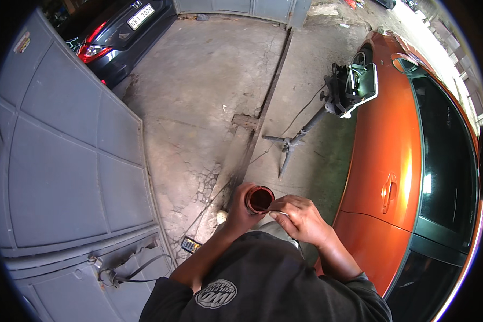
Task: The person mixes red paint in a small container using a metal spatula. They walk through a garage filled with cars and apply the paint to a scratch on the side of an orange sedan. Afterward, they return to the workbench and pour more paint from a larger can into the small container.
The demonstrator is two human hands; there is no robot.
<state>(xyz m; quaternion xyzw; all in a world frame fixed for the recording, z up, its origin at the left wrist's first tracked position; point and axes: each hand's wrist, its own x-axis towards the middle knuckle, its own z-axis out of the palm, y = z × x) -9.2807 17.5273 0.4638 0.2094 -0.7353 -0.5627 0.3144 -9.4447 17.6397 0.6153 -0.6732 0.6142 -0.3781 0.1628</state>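
Note:
My left hand (239, 212) is wrapped round a small round open container (260, 187), held in front of my chest. Its inside looks dark reddish brown, though I cannot make out how full it is. Between the thumb and fingers of my right hand (304, 220) is a thin, light-coloured stick-like tool (278, 212). The tool reaches over the near right rim, its far end inside the container. Whether that end is a blade, a spoon or a plain stick is hidden.
An orange car (381, 166) stands close on my right. Ahead of it, a work light (354, 88) rests on a tripod (290, 142) with a trailing cord. A grey metal gate (59, 134) lines my left; beyond is a dark car (126, 45). A yellow-and-black case (190, 244) lies on cracked concrete.

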